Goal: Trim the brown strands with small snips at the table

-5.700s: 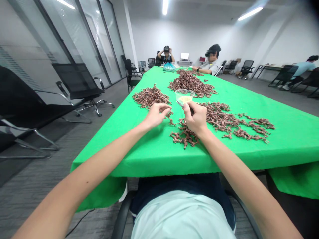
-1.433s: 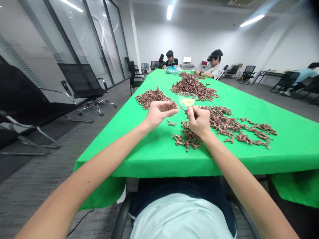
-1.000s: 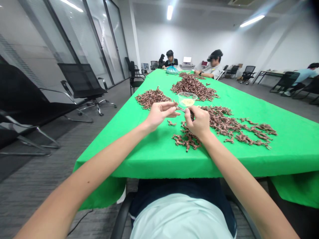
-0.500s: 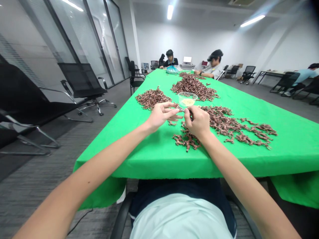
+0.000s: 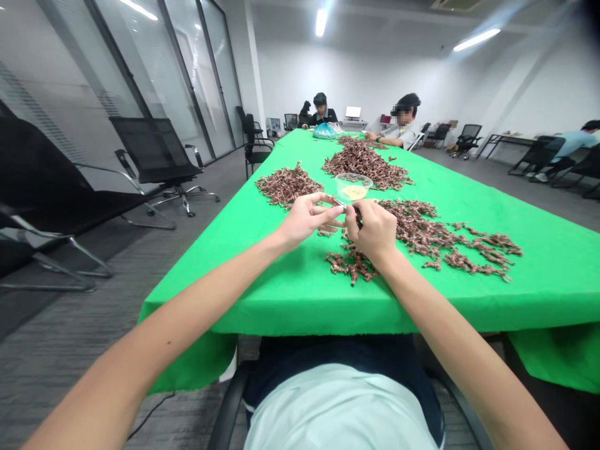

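Note:
My right hand is closed around a small metal tool whose tip points left toward my other hand. Just left of it, my left hand pinches something small and brown at its fingertips, probably one of the brown figures, mostly hidden by the fingers. Both hands meet above the green cloth, in front of a clear round tub with pale bits inside. Below my right hand lies a small heap of brown figures.
Larger brown piles lie behind my left hand, behind the tub and to the right. The green-covered table reaches far back, where people sit near a blue bag. Chairs stand left.
The fingers of my left hand have drawn slightly closer together, and the tool in my right hand has shifted a little. The piles and the tub look unchanged.

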Demonstrator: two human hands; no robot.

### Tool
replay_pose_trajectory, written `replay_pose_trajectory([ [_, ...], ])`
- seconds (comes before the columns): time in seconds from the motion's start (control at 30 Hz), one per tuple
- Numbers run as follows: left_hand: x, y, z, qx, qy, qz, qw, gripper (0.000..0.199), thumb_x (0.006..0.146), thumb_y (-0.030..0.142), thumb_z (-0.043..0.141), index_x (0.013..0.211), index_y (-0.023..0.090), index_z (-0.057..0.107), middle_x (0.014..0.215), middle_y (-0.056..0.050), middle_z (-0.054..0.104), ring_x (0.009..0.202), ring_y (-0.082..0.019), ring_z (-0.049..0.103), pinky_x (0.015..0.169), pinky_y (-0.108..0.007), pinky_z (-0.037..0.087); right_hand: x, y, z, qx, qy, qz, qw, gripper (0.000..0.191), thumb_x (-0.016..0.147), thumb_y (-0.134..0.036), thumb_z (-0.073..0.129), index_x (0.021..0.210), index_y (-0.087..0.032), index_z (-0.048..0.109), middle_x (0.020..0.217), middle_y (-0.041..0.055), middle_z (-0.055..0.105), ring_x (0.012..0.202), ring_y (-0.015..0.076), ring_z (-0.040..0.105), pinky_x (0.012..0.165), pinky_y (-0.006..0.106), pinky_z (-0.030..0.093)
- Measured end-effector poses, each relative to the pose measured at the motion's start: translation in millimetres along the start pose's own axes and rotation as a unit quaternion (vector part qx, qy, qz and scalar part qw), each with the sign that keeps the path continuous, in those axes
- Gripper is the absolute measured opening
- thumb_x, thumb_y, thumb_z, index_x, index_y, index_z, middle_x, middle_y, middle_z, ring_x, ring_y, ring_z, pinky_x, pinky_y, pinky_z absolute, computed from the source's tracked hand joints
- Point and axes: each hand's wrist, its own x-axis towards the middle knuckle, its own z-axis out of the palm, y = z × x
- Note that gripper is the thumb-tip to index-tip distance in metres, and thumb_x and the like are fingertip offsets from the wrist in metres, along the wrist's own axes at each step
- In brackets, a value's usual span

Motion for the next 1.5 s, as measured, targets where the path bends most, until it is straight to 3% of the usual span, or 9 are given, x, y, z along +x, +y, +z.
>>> replay_pose_trajectory([
  [0.27, 0.3, -1.0, -0.5, -0.001, -0.004, -0.008, 1.000, 0.053, 0.072, 0.046, 0.089, 0.105, 0.013, 0.063, 0.084, -0.011, 0.080, 0.077, -0.025, 0.079, 0.067, -0.031, 0.063, 1.1, -1.2, -3.5, -0.036, 0.007, -0.018, 0.999, 0.034, 0.100, -0.043, 0.047, 0.080, -0.020, 0.063, 0.069, 0.0069, 0.064, 0.063, 0.0175, 0.053, 0.056, 0.031, 0.027],
  [0.43, 3.1, -4.0, -3.2, -0.007, 0.017, 0.000, 1.000, 0.056, 0.070, 0.048, 0.089, 0.106, 0.013, 0.064, 0.091, -0.013, 0.080, 0.074, -0.023, 0.078, 0.068, -0.031, 0.062, 2.8, -7.8, -7.1, 0.042, 0.016, 0.039, 0.998, 0.031, 0.100, -0.039, 0.046, 0.083, -0.019, 0.062, 0.074, 0.0072, 0.065, 0.066, 0.0176, 0.055, 0.062, 0.032, 0.033],
  [0.53, 4.8, -5.3, -6.0, -0.014, 0.044, 0.013, 0.999, 0.057, 0.071, 0.050, 0.088, 0.105, 0.013, 0.063, 0.102, -0.016, 0.080, 0.073, -0.020, 0.077, 0.071, -0.031, 0.062, 4.3, -6.2, -7.0, 0.103, 0.014, 0.081, 0.991, 0.034, 0.101, -0.038, 0.044, 0.078, -0.020, 0.060, 0.067, 0.0033, 0.060, 0.058, 0.0148, 0.049, 0.061, 0.031, 0.034],
  [0.73, 5.4, -5.3, -8.7, -0.008, 0.071, 0.010, 0.997, 0.052, 0.073, 0.052, 0.086, 0.099, 0.013, 0.062, 0.100, -0.015, 0.080, 0.070, -0.017, 0.075, 0.074, -0.034, 0.062, 5.9, 2.4, -5.0, 0.179, -0.011, 0.118, 0.977, 0.042, 0.102, -0.043, 0.044, 0.067, -0.022, 0.055, 0.058, 0.0005, 0.055, 0.053, 0.0139, 0.047, 0.059, 0.031, 0.034],
  [0.87, 6.2, -8.2, -8.4, 0.011, 0.058, 0.029, 0.998, 0.049, 0.071, 0.052, 0.087, 0.094, 0.013, 0.068, 0.099, -0.012, 0.079, 0.080, -0.018, 0.075, 0.086, -0.037, 0.059, 6.5, 0.2, -6.3, 0.204, -0.025, 0.118, 0.972, 0.044, 0.102, -0.045, 0.045, 0.066, -0.021, 0.056, 0.057, 0.0004, 0.055, 0.053, 0.0136, 0.048, 0.059, 0.031, 0.035],
  [1.1, 10.4, -12.1, -9.3, 0.031, 0.094, 0.084, 0.992, 0.038, 0.073, 0.046, 0.087, 0.094, 0.017, 0.077, 0.105, -0.009, 0.079, 0.104, -0.020, 0.072, 0.102, -0.036, 0.052, 5.1, -0.5, -5.5, 0.237, -0.039, 0.126, 0.963, 0.047, 0.103, -0.047, 0.044, 0.066, -0.022, 0.058, 0.055, -0.0010, 0.053, 0.050, 0.0128, 0.047, 0.057, 0.030, 0.035],
  [1.5, 11.9, -16.4, -9.3, 0.010, 0.111, 0.087, 0.990, 0.042, 0.068, 0.046, 0.090, 0.097, 0.017, 0.079, 0.104, -0.009, 0.079, 0.095, -0.020, 0.072, 0.089, -0.036, 0.058, 5.3, -1.2, -4.9, 0.232, -0.054, 0.114, 0.964, 0.049, 0.103, -0.045, 0.043, 0.063, -0.021, 0.058, 0.054, -0.0001, 0.055, 0.052, 0.0135, 0.051, 0.059, 0.030, 0.036],
])
